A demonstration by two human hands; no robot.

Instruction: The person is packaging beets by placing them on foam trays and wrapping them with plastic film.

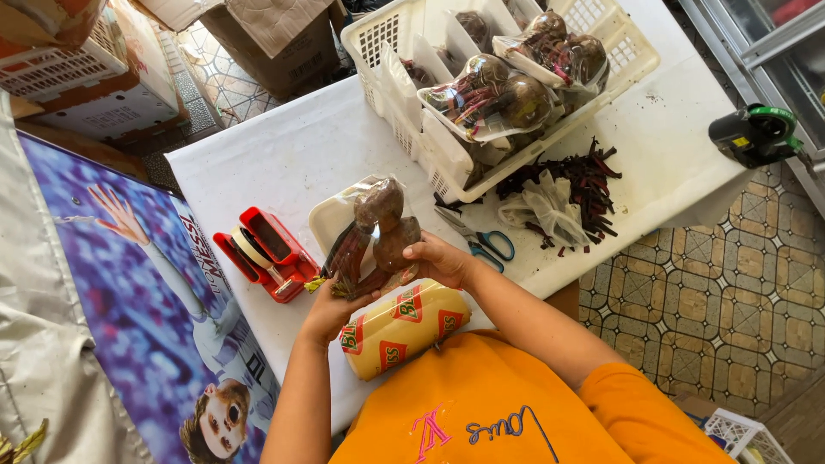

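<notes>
Closest to my chest, a fat yellow roll of film (404,328) lies on the white table (284,155). Just above it, both my hands hold one wrapped tray of beetroots (371,234). My left hand (329,311) cups its near, lower end from beneath, fingers curled on the stems. My right hand (436,259) closes on its right side, thumb against a root. The pack's long axis runs away from me, tipped up, stems nearest. Left of it sits a red tape dispenser (268,251); right, blue-handled scissors (490,245). Farther off stands a white basket (447,163) of finished packs.
</notes>
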